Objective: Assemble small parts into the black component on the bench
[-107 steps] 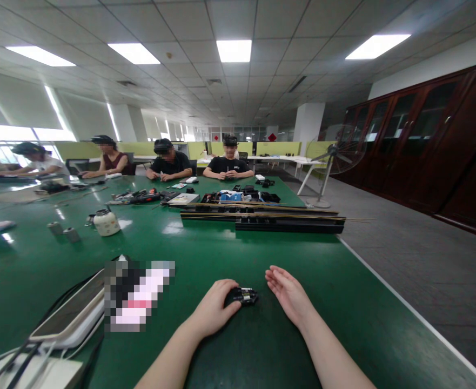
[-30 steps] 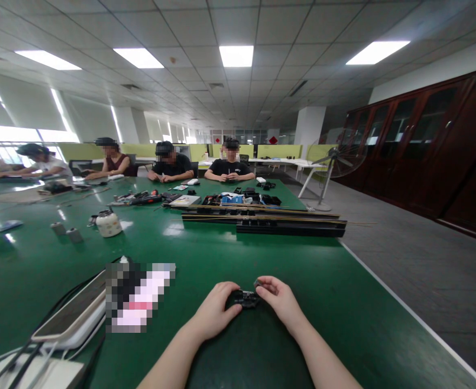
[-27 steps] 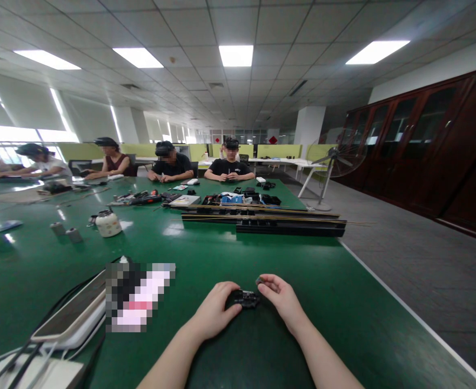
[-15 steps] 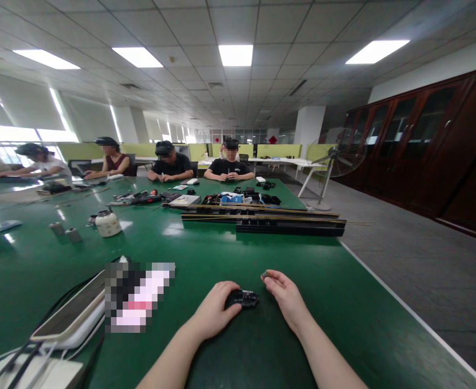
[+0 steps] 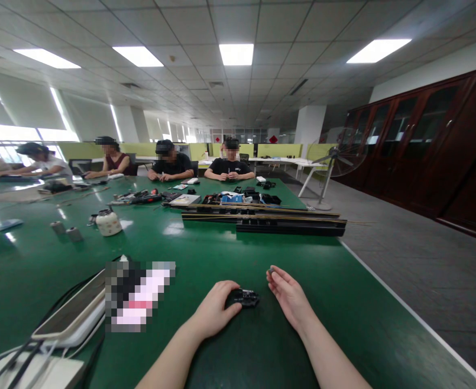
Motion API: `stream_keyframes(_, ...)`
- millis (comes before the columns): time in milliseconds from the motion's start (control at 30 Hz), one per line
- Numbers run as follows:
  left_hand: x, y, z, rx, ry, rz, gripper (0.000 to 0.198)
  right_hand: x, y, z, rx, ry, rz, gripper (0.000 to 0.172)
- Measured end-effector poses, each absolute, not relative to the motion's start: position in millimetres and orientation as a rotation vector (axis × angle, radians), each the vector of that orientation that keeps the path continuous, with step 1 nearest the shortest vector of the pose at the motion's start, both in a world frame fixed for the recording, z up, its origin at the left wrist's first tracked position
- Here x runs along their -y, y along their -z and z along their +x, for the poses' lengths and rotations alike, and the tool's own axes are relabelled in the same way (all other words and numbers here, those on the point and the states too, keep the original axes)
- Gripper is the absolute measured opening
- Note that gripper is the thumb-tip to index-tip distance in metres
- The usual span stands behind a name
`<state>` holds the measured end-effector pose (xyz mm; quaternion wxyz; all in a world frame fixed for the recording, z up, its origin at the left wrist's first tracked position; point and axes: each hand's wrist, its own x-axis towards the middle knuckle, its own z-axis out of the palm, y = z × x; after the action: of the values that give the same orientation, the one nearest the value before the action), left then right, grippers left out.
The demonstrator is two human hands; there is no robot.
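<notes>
A small black part [image 5: 243,297] lies on the green table [image 5: 205,248] just in front of me. My left hand [image 5: 216,309] is curled over its left end, fingers closed on it and pressing it to the table. My right hand [image 5: 286,294] hovers just to the right of the part and a little apart from it. Its thumb and forefinger pinch a tiny dark piece [image 5: 270,268] at the fingertips.
A phone-like device [image 5: 69,316] with cables lies at my near left beside a blurred patch. Long black rails with thin rods [image 5: 262,220] cross the table's middle. A white pot [image 5: 108,222] stands left. Several people sit at the far end. The table's right edge [image 5: 400,302] borders grey floor; a fan [image 5: 335,159] stands beyond.
My right hand went from open beside the black part to touching it, then drew away up and to the right with a tiny piece pinched. My left hand stayed on the part.
</notes>
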<state>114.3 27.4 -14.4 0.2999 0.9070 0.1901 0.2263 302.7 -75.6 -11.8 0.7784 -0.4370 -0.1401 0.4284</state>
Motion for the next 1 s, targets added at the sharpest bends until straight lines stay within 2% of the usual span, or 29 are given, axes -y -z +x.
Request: stream_keyframes(1000, -28.8, 18.3, 114.7, -0.502, -0.609, 2.408, 0.032, 75.5, 18.9, 312.0, 0.221, -0.966, -0.830, 0.023)
